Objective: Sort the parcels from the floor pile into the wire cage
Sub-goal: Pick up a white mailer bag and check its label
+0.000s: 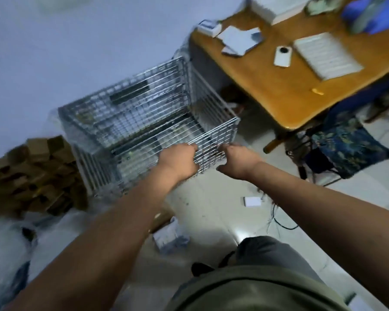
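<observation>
Parcels [32, 176] in brown cardboard lie heaped on the floor against the left side of the wire cage [130, 113], none of them yet sorted as far as can be seen from here. The cage stands on the pale floor between that heap and a wooden table [279, 104]. Through its blurred mesh only dark strips show, and nothing inside reads as a parcel.

A person leans over it with both arms stretched out. The left hand [177, 160] and the right hand [238, 162] sit side by side on the near top rim, fingers curled over the wire and gripping it. By the look of it the cage is being set in place or tugged closer, which would put the job at its very start, with the whole pile left to go.

The count: one cage, one main heap, two hands on the rim. The boxes in the heap run together in the blur and cannot be counted, though there are plainly many. Nearer the person's feet lie two loose items, a brown box [163, 215] partly hidden under the left forearm and a white plastic mailer [171, 236] just beside it. A small white card [252, 201] lies apart from them near some cables [279, 223].

On the table are one phone [283, 56] and one keyboard [326, 56]. One dark patterned cushion [348, 147] sits on a seat beside it.
</observation>
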Available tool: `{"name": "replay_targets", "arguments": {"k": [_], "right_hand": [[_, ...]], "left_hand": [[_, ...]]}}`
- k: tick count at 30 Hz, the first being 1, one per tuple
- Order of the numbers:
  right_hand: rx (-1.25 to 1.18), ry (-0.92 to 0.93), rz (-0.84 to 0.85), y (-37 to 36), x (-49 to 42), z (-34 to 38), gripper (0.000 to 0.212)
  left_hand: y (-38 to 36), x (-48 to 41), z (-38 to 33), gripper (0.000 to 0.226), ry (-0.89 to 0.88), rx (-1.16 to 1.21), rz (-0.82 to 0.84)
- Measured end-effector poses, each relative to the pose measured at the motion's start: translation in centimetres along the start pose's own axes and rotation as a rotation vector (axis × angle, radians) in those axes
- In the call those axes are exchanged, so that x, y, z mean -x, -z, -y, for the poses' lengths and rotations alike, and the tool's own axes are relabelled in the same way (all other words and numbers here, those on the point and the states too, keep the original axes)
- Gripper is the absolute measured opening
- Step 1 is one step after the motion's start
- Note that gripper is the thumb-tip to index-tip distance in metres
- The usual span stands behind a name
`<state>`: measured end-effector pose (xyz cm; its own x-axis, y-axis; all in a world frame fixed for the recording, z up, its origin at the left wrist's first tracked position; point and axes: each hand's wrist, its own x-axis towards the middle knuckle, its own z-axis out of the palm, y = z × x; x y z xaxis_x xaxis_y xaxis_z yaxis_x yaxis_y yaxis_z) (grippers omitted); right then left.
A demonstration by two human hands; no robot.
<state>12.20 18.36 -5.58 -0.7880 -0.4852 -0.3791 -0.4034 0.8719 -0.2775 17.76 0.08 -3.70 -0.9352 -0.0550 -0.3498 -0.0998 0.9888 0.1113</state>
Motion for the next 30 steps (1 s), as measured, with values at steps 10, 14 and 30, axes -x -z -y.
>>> {"name": "replay_targets", "arguments": {"k": [10,14,30], "right_hand": [[-0.247,-0.424,-0.109,3.5,5.4,-18.0,0.066],[-0.327,-0.607,-0.128,3.0,8.6,-24.9,0.064],[-0.689,-1.419,-0.421,-1.1,23.6,-36.6,0.076]], "left_hand": [[2.5,-10.8,-19.5,0.061,-0.335,-0.114,0.118],[1.5,-13.6,-28.0,0.058,-0.469,-0.118,0.136],[-2.8,-15.4,-57.0,0.054,-1.334,-0.481,0.272]]}}
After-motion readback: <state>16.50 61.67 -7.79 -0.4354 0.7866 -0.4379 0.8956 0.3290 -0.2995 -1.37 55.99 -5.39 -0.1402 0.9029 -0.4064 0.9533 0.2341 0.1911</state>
